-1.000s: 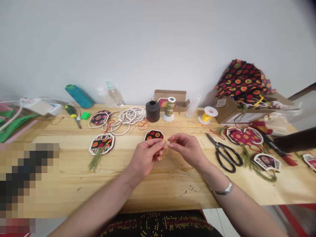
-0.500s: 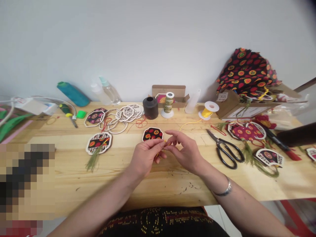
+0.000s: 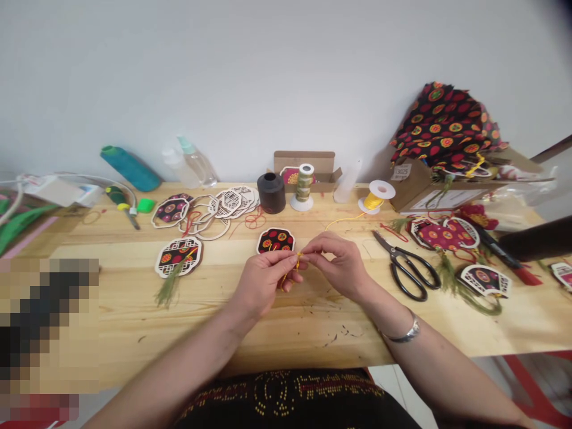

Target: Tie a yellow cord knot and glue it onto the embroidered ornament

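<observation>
Both my hands meet above the front middle of the wooden table, pinching a short yellow cord. Thumb and fingers of my left hand are closed on it, and a strand hangs below them. From the other side, my right hand grips the cord between thumb and forefinger; a silver bracelet circles that wrist. Just behind my fingers lies an eight-sided ornament with black flowered fabric in a pale frame. A similar ornament with a green tassel lies to the left.
Black-handled scissors lie right of my hands. Behind stand a yellow cord spool, a gold thread spool and a black cone. Pale cut-out frames are piled at back left. A fabric-filled cardboard box stands at back right.
My right hand's fingers have closed in on the yellow cord, more bent than before. The left hand keeps its pinch almost in place. The view has shifted slightly.
</observation>
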Motion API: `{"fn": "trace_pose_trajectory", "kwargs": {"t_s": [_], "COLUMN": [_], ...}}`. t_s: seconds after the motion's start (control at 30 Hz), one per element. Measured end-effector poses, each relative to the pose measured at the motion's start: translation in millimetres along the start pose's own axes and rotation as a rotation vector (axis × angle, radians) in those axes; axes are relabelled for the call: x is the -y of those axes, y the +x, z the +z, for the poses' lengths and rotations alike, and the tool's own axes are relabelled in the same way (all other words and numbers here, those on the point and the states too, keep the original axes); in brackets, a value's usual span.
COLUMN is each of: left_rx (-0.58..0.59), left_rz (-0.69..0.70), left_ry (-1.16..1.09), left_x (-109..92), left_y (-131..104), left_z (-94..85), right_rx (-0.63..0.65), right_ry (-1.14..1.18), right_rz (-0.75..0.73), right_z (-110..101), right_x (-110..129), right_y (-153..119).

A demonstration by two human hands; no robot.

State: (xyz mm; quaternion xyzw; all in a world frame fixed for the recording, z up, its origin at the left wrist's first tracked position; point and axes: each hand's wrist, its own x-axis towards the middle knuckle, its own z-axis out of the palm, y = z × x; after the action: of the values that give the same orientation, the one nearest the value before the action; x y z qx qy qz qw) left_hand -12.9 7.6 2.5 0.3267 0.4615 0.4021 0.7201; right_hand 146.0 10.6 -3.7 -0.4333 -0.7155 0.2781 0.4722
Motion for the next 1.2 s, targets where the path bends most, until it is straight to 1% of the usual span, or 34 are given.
{"fn": "trace_pose_trajectory", "kwargs": {"t_s": [0.17, 0.37, 0.5, 0.67, 0.93, 1.2], "left_rx": [0.003, 0.019, 0.032, 0.029, 0.020, 0.012], "left_rz": [0.002, -0.008, -0.016, -0.022, -0.021, -0.036], "left_ry": [-0.005, -0.005, 0.003, 0.031, 0.078, 0.107], "left_x": [1.1, 0.9, 0.7, -0.3, 1.1, -2.2], "left_y": [-0.4, -1.3, -1.9, -2.7, -1.9, -3.5], "left_z": [-0.4, 0.4, 0.5, 1.0, 1.0, 3.7], "right_rx": [-0.014, 0.029, 0.051, 0.026, 0.039, 0.062], "right_ry": [0.007, 0.027, -0.012, -0.066, -0.072, -0.103], "right_rz": [0.041, 0.006, 0.011, 0.050, 0.031, -0.012], "right_z": [0.3, -2.5, -3.8, -4.1, -3.9, -6.0], "right_x": [-2.3, 1.0, 2.1, 1.4, -0.2, 2.3], "right_y": [-1.4, 0.3, 0.6, 0.8, 0.4, -0.1]}}
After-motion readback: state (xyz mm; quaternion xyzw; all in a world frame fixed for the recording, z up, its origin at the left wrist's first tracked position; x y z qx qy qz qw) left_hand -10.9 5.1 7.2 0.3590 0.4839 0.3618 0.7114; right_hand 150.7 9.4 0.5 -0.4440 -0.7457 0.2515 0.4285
